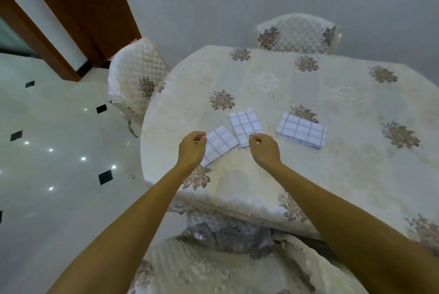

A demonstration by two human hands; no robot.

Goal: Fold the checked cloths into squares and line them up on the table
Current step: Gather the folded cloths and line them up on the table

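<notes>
Where the view is nearest, a cream chair cover (213, 270) sits tucked against the table's (332, 175) near edge, and two bare forearms reach forward over it. The left hand (192, 150) and the right hand (265, 150) hang side by side above the flowered tablecloth, each with fingers loosely curled inward and nothing held in them. Just past the knuckles lie three folded checked cloths in a rough row. The left cloth (219, 143) is partly hidden behind the left hand, and the middle cloth (245, 126) sits close beside it with its near corner by the right hand. The right cloth (301, 131) is a little apart and looks thicker, its layers showing at the edge. Beyond stand two quilted chairs, one at the left (133, 80) and one at the far side (297, 34), then a brown door frame (78, 8) and a grey wall.
</notes>
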